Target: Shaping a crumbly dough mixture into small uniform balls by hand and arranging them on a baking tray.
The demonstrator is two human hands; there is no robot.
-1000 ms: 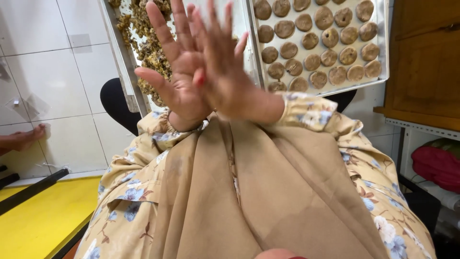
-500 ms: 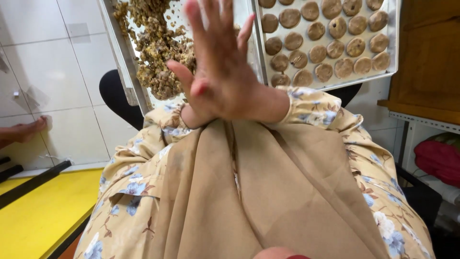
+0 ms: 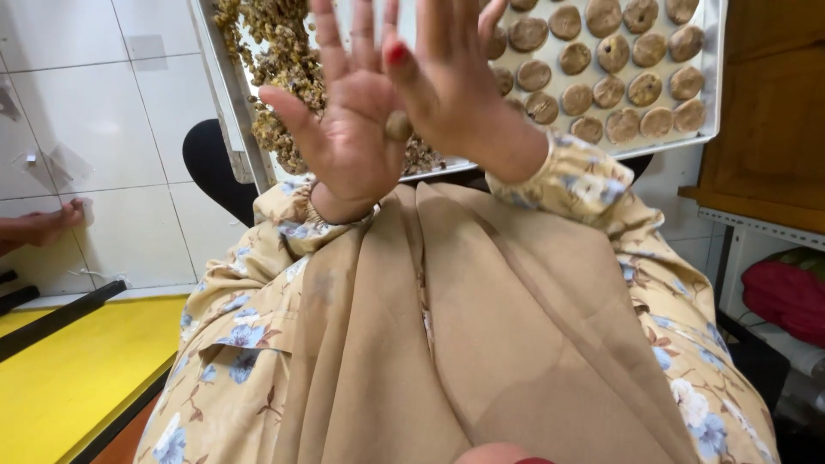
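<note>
Above the lap, in front of a metal tray point(image 3: 706, 103), both hands are raised with a small ball of dough point(image 3: 398, 125) between them. The left hand point(image 3: 348, 137) faces palm toward the camera, its fingers point(image 3: 331, 43) spread wide and pointing up; the dough ball rests against the inner edge of that palm. The right hand point(image 3: 460, 90) shows its back and side, its fingers also straight and apart, with the thumb point(image 3: 404, 73), its nail painted red, lying just above the ball. The ball sits pressed between the two hands rather than pinched by any fingertips. It is roundish and tan, so it has no clear long axis.

The tray stands behind the hands, tilted in the view. Its right part carries rows of flat round dough pieces point(image 3: 614, 82), brown and set close together. Its left part holds a loose heap of crumbly brown mix point(image 3: 279, 69), partly hidden by the left hand.

Below the hands hangs a plain tan cloth point(image 3: 481, 326) over a yellow floral garment point(image 3: 249, 344) with blue flowers on the sleeves. At the far left another person's hand point(image 3: 51, 223) shows near the white tiled wall point(image 3: 103, 129). A yellow floor patch point(image 3: 69, 369) lies at lower left, and a red bundle point(image 3: 786, 292) sits on a shelf at right, under a wooden cabinet point(image 3: 773, 103).
</note>
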